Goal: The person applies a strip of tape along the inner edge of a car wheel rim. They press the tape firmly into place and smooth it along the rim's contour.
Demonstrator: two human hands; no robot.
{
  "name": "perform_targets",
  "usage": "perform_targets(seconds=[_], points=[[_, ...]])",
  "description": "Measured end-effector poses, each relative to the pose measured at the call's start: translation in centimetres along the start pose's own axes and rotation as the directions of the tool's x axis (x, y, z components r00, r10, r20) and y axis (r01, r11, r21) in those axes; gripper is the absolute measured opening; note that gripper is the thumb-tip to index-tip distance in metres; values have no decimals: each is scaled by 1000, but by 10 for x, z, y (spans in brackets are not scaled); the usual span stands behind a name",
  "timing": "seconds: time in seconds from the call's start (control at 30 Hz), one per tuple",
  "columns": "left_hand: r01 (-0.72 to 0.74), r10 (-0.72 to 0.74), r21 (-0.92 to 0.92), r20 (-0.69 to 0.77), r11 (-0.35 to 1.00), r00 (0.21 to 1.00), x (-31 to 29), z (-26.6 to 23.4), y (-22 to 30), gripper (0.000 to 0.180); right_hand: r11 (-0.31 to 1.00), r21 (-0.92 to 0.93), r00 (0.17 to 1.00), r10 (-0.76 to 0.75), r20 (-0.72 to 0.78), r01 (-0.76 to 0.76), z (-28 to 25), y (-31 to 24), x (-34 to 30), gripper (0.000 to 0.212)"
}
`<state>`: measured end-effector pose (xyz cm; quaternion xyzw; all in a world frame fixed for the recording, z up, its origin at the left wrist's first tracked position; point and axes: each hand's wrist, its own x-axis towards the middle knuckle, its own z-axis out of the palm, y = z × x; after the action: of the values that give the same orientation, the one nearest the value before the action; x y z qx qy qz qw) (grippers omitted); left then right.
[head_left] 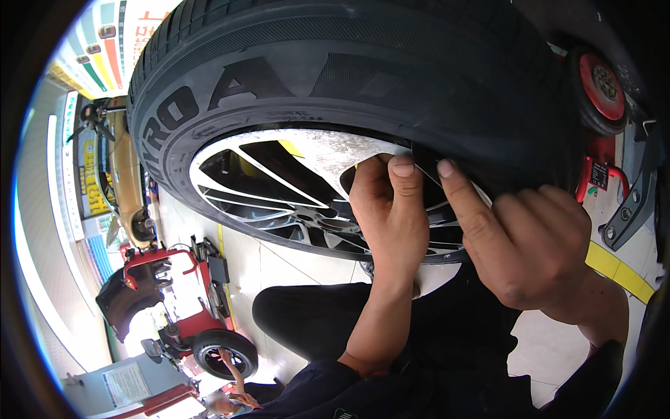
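A large black tire [279,77] on a silver-and-black alloy rim [244,164] fills the upper middle. My left hand [391,202] is at the rim's upper edge, thumb up and fingers curled in against it. Whatever lies between that thumb and those fingers is hidden. Just to the right, my right hand [527,241] reaches toward the same edge, with one finger stretched toward the seam between tire and rim. Its other fingers are folded and its grip is hidden. A small gap separates the two hands' fingertips.
At the right are a small red-hubbed wheel [601,87], a dark metal bracket [624,216] and a yellow floor strip [618,269]. A red machine [202,318] stands lower left, beside another wheel [225,355] touched by another person's hand [230,363]. A gold car [125,167] is farther back.
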<state>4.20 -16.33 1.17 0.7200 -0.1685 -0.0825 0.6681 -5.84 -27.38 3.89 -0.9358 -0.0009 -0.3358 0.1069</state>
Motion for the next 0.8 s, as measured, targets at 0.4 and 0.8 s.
perform_targets(seconds=[0.4,0.8], points=[[13,-13,0,-1,1000,1000,-2,-4,-5,37,1000,6,1000,-4,-5,4,-1,2,3,40],[12,-10,-64,21,998,1000,-2,-3,-3,32,1000,-7,998,1,59,-1,-10,-1,8,43]])
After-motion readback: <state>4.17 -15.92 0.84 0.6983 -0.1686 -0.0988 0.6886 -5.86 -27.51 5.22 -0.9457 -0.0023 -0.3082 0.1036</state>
